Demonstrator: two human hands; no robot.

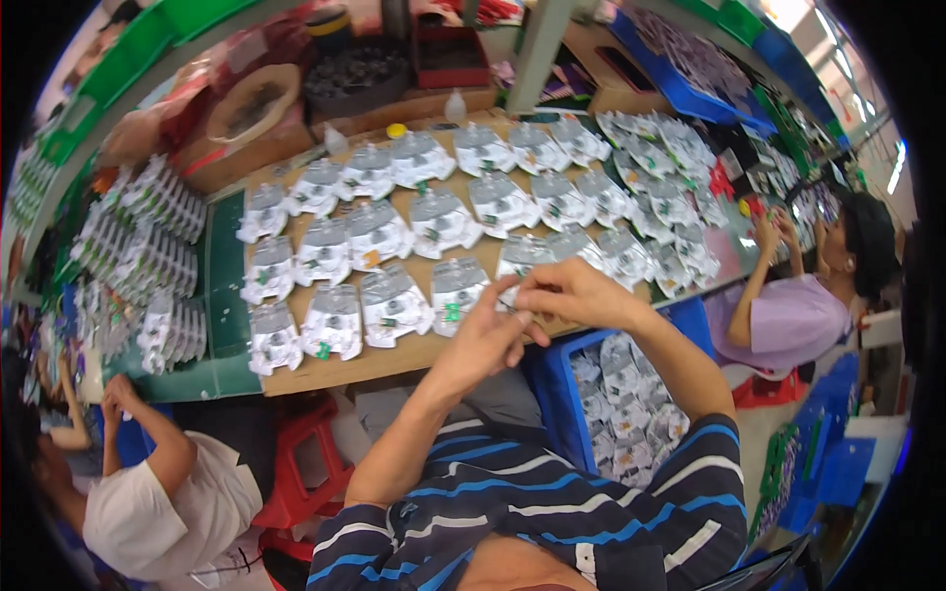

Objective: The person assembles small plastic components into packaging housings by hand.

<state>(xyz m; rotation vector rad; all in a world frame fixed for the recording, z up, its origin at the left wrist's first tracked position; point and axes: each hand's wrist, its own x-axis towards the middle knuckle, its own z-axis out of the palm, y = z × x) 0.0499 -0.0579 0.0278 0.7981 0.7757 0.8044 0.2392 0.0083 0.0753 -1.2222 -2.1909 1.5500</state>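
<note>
Striped shirt [463, 492] is nearest, then the left hand [493, 335] and right hand [576, 292], fingers bent, full or empty I cannot tell, with a white part [460, 288] ahead, nearer the left hand.

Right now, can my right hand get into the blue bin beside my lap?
Probably yes: the blue bin is near your right hand and looks open on top, though your forearm overhangs part of it.

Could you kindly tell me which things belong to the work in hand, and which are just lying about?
Likely in the work:
left hand and right hand, close together
white and grey parts in rows
tan board beneath
blue crate of similar parts

Apparently lying about:
yellow disc behind the rows
pale bottle
red box further back
</note>
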